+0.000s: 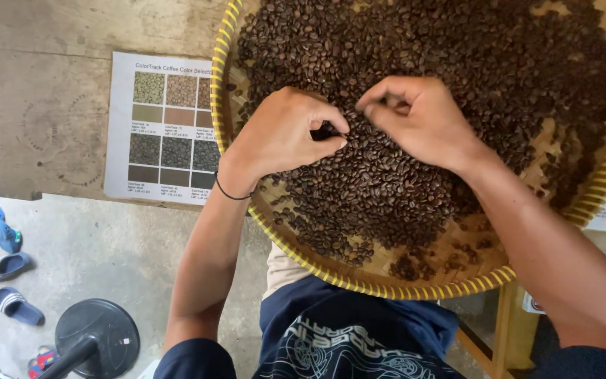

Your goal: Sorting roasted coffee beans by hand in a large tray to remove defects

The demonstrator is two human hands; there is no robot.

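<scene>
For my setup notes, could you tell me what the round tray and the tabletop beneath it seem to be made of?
The round tray looks like woven bamboo or cane: flat tan slats, with a rim wrapped in glossy yellow strips, possibly plastic. The tabletop looks like bare, matte, weathered wood, with visible grain and stains.

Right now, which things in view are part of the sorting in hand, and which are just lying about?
In the job:
- coffee beans
- woven tray that holds them
- left hand and right hand, fingers pinched over the beans
- colour chart beside the tray, probably for reference

Lying about:
- sandals on the floor
- round black stand base
- wooden table itself, only a support
</scene>
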